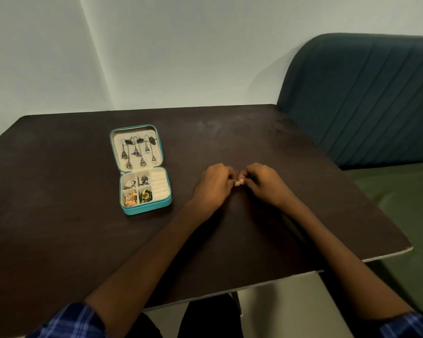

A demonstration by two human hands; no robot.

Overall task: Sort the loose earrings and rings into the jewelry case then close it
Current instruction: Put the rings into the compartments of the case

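Together, left hand (214,182) and right hand (261,181), fingertips meeting, curled.

pretty dim indoor light, soft and even, no harsh glare, faint sheen on the dark table (230,132) near its far edge, soft shadows under the forearms, wide-angle bending at the frame edges, slightly soft overall

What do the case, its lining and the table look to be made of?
Case: probably teal faux leather; smooth, slightly sheened shell with what looks like a zip edge.
Lining: cream, velvety fabric; matte, with padded ring rolls.
Table: likely dark brown laminate over board; flat matte top, pale exposed edge.
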